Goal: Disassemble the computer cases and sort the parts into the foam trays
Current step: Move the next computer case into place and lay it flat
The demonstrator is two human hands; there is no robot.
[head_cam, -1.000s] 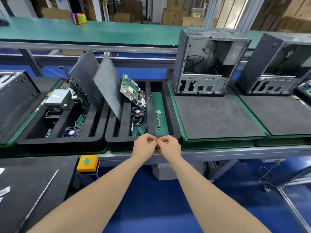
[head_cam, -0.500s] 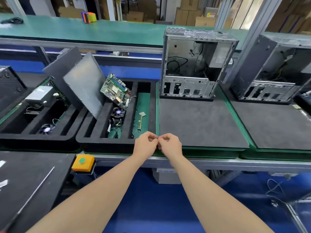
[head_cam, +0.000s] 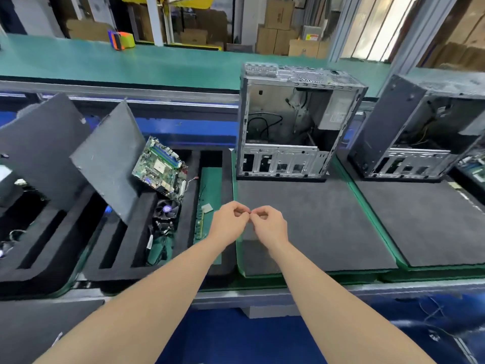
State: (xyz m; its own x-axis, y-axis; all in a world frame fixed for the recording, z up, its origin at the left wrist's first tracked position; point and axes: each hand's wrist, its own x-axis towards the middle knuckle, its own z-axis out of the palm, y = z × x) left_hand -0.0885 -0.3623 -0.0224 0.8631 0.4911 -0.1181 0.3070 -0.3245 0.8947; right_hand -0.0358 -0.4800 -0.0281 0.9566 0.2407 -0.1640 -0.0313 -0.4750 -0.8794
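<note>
My left hand (head_cam: pixel 228 222) and my right hand (head_cam: pixel 270 225) meet with curled fingers, thumb and fingertips touching each other; I see nothing held between them. They hover over the seam between a black foam tray (head_cam: pixel 118 274) and a grey foam mat (head_cam: pixel 328 219). The tray holds a tilted green motherboard (head_cam: pixel 160 170), a cooler fan (head_cam: pixel 166 208), a memory stick (head_cam: pixel 200 224), a small square chip (head_cam: pixel 207 207) and a leaning grey side panel (head_cam: pixel 112 161). An open silver computer case (head_cam: pixel 280 161) stands at the mat's far edge.
A second open dark case (head_cam: pixel 388 127) stands on another mat at the right. A second foam tray (head_cam: pixel 31 274) with a leaning dark panel (head_cam: pixel 44 143) lies at the left. Behind runs a green conveyor (head_cam: pixel 131 64) with an orange-green tape roll (head_cam: pixel 120 39).
Both hands, still pressed together, have moved forward from the tray's near rim to above the tray and mat seam. The view has shifted right and closer.
</note>
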